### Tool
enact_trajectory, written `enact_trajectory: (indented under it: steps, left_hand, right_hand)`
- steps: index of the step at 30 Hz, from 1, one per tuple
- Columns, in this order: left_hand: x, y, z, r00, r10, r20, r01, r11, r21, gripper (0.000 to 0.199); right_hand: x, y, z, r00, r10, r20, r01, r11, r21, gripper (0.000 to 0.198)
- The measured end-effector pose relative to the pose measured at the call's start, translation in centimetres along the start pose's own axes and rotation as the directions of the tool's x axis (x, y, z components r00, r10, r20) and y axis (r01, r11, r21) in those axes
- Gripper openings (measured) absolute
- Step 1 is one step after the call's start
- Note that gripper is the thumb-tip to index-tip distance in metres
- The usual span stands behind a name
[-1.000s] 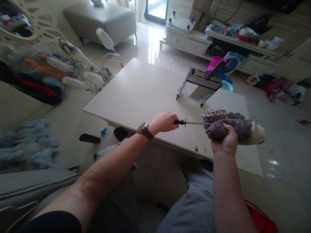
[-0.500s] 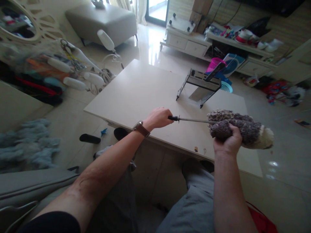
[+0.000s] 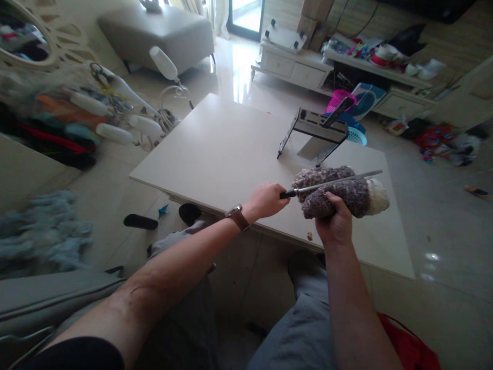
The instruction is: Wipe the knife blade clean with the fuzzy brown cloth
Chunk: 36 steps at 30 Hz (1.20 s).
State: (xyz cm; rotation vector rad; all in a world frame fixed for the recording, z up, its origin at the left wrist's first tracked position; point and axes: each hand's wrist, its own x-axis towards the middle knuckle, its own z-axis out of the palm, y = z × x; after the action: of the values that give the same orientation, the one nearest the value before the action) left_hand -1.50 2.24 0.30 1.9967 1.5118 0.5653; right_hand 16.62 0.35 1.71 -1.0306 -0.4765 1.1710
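The left hand (image 3: 266, 200) grips a thin metal rod (image 3: 339, 181) by its black handle. The right hand (image 3: 334, 225) clutches a fuzzy brown-and-grey duster (image 3: 346, 192), white at its tip, with the rod lying across it.

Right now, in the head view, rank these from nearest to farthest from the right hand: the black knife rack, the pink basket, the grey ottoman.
1. Black knife rack: on the table, just beyond the right hand, which grips the fuzzy cloth roll.
2. Pink basket: on the floor behind the rack.
3. Grey ottoman: far left, across the room.
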Motion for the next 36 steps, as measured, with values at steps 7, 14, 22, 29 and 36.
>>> enact_trajectory:
  steps: [7, 14, 22, 29, 36]
  left_hand:
    - [-0.9, 1.1, 1.9, 0.994, 0.106, 0.015, -0.106, 0.994, 0.033, 0.031]
    - [-1.0, 1.0, 1.9, 0.994, 0.108, 0.028, -0.109, 0.994, 0.028, 0.028]
    - [-1.0, 0.9, 2.1, 0.992, 0.123, 0.03, -0.124, 0.992, 0.036, 0.028]
    - [-0.9, 1.1, 1.4, 0.983, 0.175, 0.048, -0.177, 0.984, 0.034, 0.029]
    - [0.0, 0.5, -0.4, 0.979, 0.202, 0.035, -0.205, 0.972, 0.116, 0.025]
  right_hand:
    - [-0.4, 1.3, -0.3, 0.998, 0.054, 0.02, -0.053, 0.997, -0.054, 0.032]
    - [-0.4, 1.4, -0.6, 0.998, 0.054, 0.01, -0.053, 0.996, -0.077, 0.034]
    - [-0.5, 1.4, -0.6, 0.998, 0.066, 0.009, -0.065, 0.994, -0.091, 0.035]
    - [-0.1, 1.8, -0.8, 0.999, 0.022, -0.034, -0.025, 0.996, -0.083, 0.04]
    - [0.4, 1.0, -0.6, 0.999, -0.005, -0.043, 0.003, 0.999, -0.044, 0.042]
